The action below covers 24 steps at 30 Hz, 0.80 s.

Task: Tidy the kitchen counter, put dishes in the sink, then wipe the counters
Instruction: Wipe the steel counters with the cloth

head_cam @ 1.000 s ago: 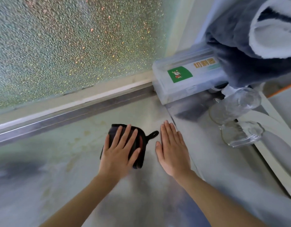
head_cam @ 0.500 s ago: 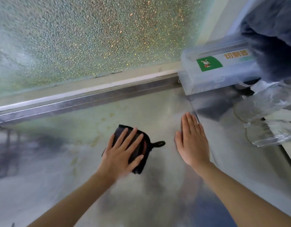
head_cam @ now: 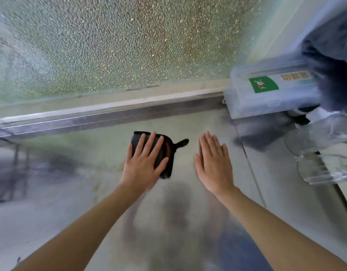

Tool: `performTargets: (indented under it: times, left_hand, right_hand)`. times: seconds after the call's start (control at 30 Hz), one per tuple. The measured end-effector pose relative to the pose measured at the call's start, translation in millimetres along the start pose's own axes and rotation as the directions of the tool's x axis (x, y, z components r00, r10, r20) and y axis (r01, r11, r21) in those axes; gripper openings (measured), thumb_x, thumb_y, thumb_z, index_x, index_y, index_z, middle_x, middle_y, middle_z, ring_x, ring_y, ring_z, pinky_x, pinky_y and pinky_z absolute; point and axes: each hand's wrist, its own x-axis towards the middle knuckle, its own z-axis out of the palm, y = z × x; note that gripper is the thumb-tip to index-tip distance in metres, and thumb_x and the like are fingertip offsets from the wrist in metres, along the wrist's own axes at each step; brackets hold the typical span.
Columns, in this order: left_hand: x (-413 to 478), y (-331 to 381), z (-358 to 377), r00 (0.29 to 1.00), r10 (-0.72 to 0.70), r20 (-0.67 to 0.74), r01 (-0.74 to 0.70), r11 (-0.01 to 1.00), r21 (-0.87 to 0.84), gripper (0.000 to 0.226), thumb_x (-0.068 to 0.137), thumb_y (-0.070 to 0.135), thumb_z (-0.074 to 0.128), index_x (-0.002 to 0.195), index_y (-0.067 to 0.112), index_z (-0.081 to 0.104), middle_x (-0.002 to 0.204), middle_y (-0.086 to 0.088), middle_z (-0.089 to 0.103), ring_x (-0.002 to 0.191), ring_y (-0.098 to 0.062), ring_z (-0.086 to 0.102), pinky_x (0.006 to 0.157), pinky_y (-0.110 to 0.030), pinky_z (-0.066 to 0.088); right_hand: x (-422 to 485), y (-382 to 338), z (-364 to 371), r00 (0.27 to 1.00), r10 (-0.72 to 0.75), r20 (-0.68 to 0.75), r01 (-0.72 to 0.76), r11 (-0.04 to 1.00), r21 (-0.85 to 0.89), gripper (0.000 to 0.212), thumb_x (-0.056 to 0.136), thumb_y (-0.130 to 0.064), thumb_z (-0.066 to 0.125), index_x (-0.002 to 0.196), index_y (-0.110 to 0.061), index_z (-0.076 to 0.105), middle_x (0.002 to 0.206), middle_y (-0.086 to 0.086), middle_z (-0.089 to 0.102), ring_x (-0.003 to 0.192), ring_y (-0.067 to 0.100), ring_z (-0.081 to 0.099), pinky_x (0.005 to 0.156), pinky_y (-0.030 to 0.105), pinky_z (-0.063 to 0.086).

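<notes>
We press our left hand (head_cam: 144, 165) flat, with the fingers spread apart, on a folded black cloth (head_cam: 164, 153) that lies on the desk (head_cam: 71, 192), a little in front of the metal window rail (head_cam: 110, 116). The hand does not close around the cloth; it only holds it down with the palm. Our right hand (head_cam: 212, 164) lies open and flat on the bare desk just beside the cloth, with the fingers together, and it grips nothing.

The cloth looks soft, thin and light, so we judge that it will bend and bunch easily and will slide well on this smooth, shiny surface. A small hanging loop (head_cam: 181, 142) sticks out at its right corner; this is a good place to lift it, but for wiping the flat palm on the middle is better, because pressure keeps the folds together.

To the right stand a clear plastic box with a green label (head_cam: 266, 89) and some glass pieces (head_cam: 325, 169), which are fragile, so the wipe should stay away from them.
</notes>
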Motion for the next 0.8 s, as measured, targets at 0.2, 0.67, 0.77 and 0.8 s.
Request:
performTargets:
  times: [0.2,0.67,0.77,0.8]
  left_hand:
    - [59.8,32.4,-2.7,0.898,-0.437,-0.044,0.427,0.892,-0.147,0.060,0.096,0.048,0.026,0.148,0.023,0.012,0.157,-0.003,0.005,0.144,-0.026,0.003,0.113,-0.052,0.006]
    - [44.6,11.4,-3.4,0.970,-0.237,-0.054,0.234,0.970,-0.063,0.058,0.094,0.047,0.019,0.147,0.022,0.019,0.155,0.000,0.019,0.143,-0.025,0.012,0.112,-0.049,0.011]
    - [-7.0,21.6,2.6,0.997,-0.062,-0.041,0.061,0.998,-0.024,0.058,0.094,0.048,0.022,0.145,0.021,0.026,0.153,-0.002,0.025,0.141,-0.027,0.019,0.110,-0.051,0.022]
    - [-26.6,20.6,5.4,0.999,0.041,-0.017,-0.042,0.999,-0.016,0.058,0.094,0.049,0.022,0.144,0.021,0.030,0.151,-0.002,0.029,0.140,-0.027,0.023,0.108,-0.052,0.025]
  right_hand:
    - [3.0,-1.5,9.5,1.000,0.020,0.016,-0.019,0.999,-0.046,0.058,0.095,-0.037,0.018,0.146,-0.010,0.025,0.154,0.008,0.022,0.143,0.026,0.019,0.113,0.043,0.015]
    - [3.8,-0.4,9.5,0.999,0.021,0.041,-0.019,0.999,-0.045,0.059,0.096,-0.038,0.014,0.147,-0.011,0.024,0.154,0.008,0.022,0.143,0.026,0.017,0.113,0.043,0.014]
    - [3.6,-1.0,7.5,0.999,0.016,0.043,-0.014,0.999,-0.034,0.060,0.095,-0.039,0.014,0.147,-0.011,0.025,0.154,0.008,0.022,0.143,0.026,0.017,0.113,0.043,0.012]
    - [3.8,-1.0,7.1,0.999,0.016,0.042,-0.015,0.999,-0.031,0.060,0.095,-0.039,0.014,0.146,-0.010,0.026,0.154,0.009,0.022,0.143,0.026,0.018,0.113,0.043,0.013]
